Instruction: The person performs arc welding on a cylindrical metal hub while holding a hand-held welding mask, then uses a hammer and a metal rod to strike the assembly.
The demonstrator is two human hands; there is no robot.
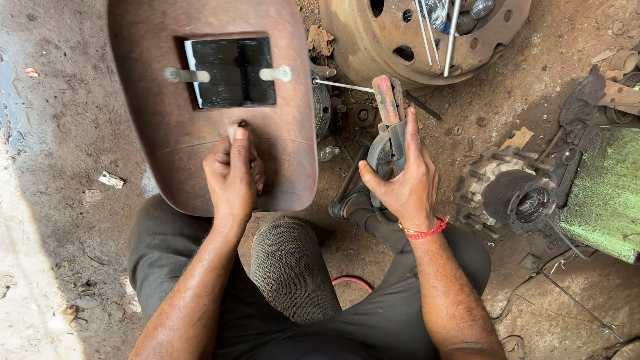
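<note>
Item one: our rust-brown welding shield point(200, 133), dark rectangular window, held upright by its handle. Item two: our worn electrode holder point(390, 133), thin rod clamped pointing left, over dirt floor point(67, 133).

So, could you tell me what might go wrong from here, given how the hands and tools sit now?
1. The left hand holds the welding shield low, so the eyes may be unshielded if an arc strikes.
2. The right hand is bare on the electrode holder; sparks could burn it.
3. The welding rod points toward cluttered metal parts near the rusty wheel rim and might touch them.
</note>
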